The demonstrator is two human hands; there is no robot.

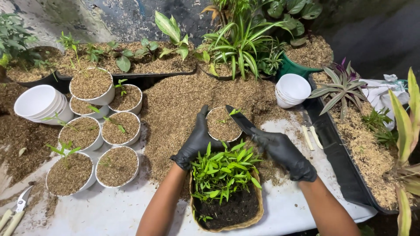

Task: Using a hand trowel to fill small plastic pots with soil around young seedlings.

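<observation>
Two black-gloved hands are working over a white table top (109, 209) in the head view. The left hand (197, 142) is wrapping round the near-left wall of a small white pot (224, 124) filled with brown husk, a tiny green sprout standing in it. The right hand (283, 153) is gripping a dark knife (239, 120), fingers clenched on the handle, the blade slanting up and left so its tip is lying over the pot's right rim. Just below both hands a woven basket (258, 209) is holding dark soil and a dense clump of green seedlings (223, 168). Left of the left hand, filled white pots (117, 166) are sitting in a cluster, with a stack of empty white bowls (38, 104) beyond them. Beyond the right hand another stack of empty pots (292, 89) is resting by a black tray (337, 157). Pruning shears (15, 212) are lying far left of the left hand.
</observation>
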